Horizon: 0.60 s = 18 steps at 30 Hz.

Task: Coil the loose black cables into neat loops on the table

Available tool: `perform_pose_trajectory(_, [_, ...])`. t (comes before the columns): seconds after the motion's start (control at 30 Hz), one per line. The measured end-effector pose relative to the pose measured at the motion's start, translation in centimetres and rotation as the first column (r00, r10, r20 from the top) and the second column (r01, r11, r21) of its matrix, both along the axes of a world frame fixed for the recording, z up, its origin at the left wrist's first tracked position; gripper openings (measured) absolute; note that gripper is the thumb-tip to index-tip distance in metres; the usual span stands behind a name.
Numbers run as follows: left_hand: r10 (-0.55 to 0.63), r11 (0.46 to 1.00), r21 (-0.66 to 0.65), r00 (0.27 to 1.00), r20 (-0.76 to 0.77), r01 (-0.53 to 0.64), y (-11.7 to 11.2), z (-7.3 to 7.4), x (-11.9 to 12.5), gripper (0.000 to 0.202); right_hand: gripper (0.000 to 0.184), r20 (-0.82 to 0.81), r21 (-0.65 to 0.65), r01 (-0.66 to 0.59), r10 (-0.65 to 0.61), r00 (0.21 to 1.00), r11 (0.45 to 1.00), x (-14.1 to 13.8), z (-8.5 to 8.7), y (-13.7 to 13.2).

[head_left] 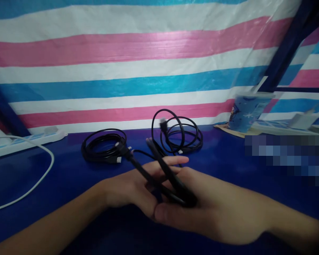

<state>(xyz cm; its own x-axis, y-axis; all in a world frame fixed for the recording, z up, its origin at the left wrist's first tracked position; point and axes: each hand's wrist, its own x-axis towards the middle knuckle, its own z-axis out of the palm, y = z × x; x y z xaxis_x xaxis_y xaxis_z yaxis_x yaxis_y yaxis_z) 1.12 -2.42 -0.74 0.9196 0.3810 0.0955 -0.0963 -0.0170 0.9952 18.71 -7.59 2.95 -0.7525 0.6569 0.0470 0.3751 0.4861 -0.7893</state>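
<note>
A doubled-over black cable [172, 177] is between my two hands, blurred by motion. My right hand [215, 205] closes around its bend, with the thumb pressed toward the left. My left hand [133, 189] pinches at the cable from the other side; its thumb meets my right thumb and some fingers reach behind the strands. One dark connector [122, 149] sticks out at the upper left of the held cable. Behind the hands stands a loop with a plug [163, 124]; whether it belongs to the held cable, I cannot tell.
On the blue table [69, 170] lie a coiled black cable [86, 150] at left and another coil [199, 140] at back right. A white power strip [53, 136] and white cord [52, 159] are at left. A blue patterned cup [245, 113] stands at right before a striped sheet [122, 81].
</note>
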Motion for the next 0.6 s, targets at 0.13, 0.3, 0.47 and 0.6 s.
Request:
perform_pose_trajectory(0.13, [0.108, 0.938, -0.345, 0.943, 0.314, 0.007, -0.4, 0.6, 0.1, 0.067, 0.019, 0.13, 0.392, 0.084, -0.146, 0.981, 0.916, -0.1, -1.1, 0.5])
perform_pose_trajectory(0.3, [0.636, 0.702, -0.427, 0.772, 0.015, -0.57, -1.8, 2.5, 1.6, 0.017, 0.014, 0.461, 0.689, -0.064, -0.368, 0.807, 0.722, -0.2, -3.3, 1.3])
perform_pose_trajectory(0.47, [0.803, 0.551, -0.317, 0.594, -0.05, -0.772, -0.5, 3.2, 0.9, 0.003, 0.019, 0.262, 0.895, -0.169, -0.182, 0.948, 0.412, 0.7, -2.5, 1.2])
perform_pose_trajectory(0.6, [0.71, 0.695, -0.162, 0.704, 0.001, -0.7, 0.1, 3.6, -0.5, 0.007, 0.037, -0.48, 0.794, 0.523, -0.206, 0.852, 0.31, 2.1, -0.3, 1.7])
